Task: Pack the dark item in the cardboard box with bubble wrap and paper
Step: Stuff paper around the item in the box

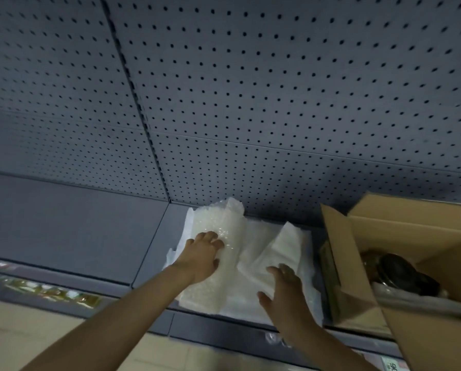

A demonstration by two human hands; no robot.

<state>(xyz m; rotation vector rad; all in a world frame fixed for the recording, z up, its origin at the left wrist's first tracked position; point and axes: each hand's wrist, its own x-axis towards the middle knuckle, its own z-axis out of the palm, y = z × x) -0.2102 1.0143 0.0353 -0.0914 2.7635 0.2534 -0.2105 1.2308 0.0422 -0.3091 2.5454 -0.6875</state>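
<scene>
A sheet of bubble wrap (218, 223) lies bunched on the grey shelf, on top of white paper (285, 245) spread to its right. My left hand (204, 250) rests on the bubble wrap with its fingers curled into it. My right hand (285, 287) hovers over the paper's front part, fingers spread, holding nothing. At the right stands an open cardboard box (400, 231) with its flaps up. Inside it lies the dark round item (400, 271), beside some white wrapping at the box's bottom.
The grey metal shelf (77, 231) runs left from the packing material. A perforated grey back panel (250, 103) rises behind it. Price labels (52, 290) line the shelf's front edge at the lower left. Tiled floor shows below.
</scene>
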